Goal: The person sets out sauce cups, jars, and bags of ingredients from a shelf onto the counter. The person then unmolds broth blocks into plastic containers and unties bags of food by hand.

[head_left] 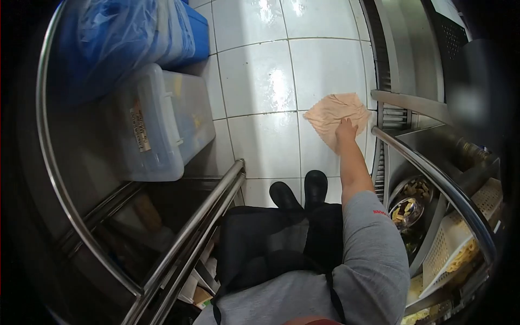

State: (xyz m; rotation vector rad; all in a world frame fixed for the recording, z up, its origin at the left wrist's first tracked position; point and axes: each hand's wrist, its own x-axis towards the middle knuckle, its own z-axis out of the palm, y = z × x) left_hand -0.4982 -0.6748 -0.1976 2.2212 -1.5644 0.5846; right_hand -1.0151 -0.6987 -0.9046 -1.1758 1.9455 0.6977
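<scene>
My right hand (346, 130) is stretched out in front of me, its fingers closed on the near part of a peach-coloured cloth (341, 105). The cloth is spread out and creased, with a jagged edge. It appears over the white floor tiles (260, 81); whether it hangs or lies on them I cannot tell. My left hand is out of the picture.
On the left, a lidded clear plastic bin (162, 124) stands near a blue container (195, 32) draped with clear plastic. Metal rails (203, 216) run beside me. To the right are a floor drain grate (395, 117), a steel rail (433, 168) and a perforated white basket (449, 244). My black boots (316, 187) stand on the tiles.
</scene>
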